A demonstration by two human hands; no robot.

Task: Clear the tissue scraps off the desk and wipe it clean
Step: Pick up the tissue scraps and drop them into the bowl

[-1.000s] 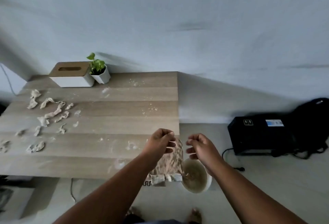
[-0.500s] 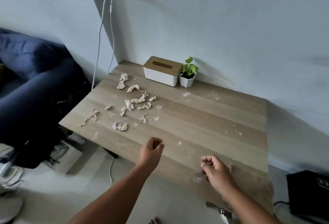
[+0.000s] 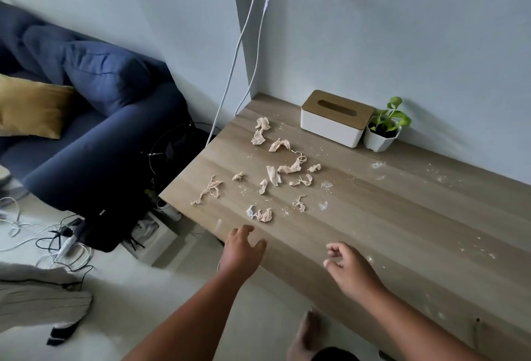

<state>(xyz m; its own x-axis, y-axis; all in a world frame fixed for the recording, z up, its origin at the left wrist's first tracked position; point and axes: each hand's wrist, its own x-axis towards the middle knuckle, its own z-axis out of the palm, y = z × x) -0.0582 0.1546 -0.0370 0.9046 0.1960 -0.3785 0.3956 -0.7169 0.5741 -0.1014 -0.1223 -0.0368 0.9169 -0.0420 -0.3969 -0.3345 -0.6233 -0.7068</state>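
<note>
Tissue scraps (image 3: 275,171) litter the desk (image 3: 402,217) beside a tissue box (image 3: 334,118).

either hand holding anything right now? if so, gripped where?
Nothing held. Left hand reaches open toward the tissue scraps; right hand hangs loosely curled and empty over the desk.

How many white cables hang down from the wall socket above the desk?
2. The left cable slants down past the left edge of the desk toward the floor. The right cable drops behind the desk's back-left corner. Their lower ends are hidden.
</note>
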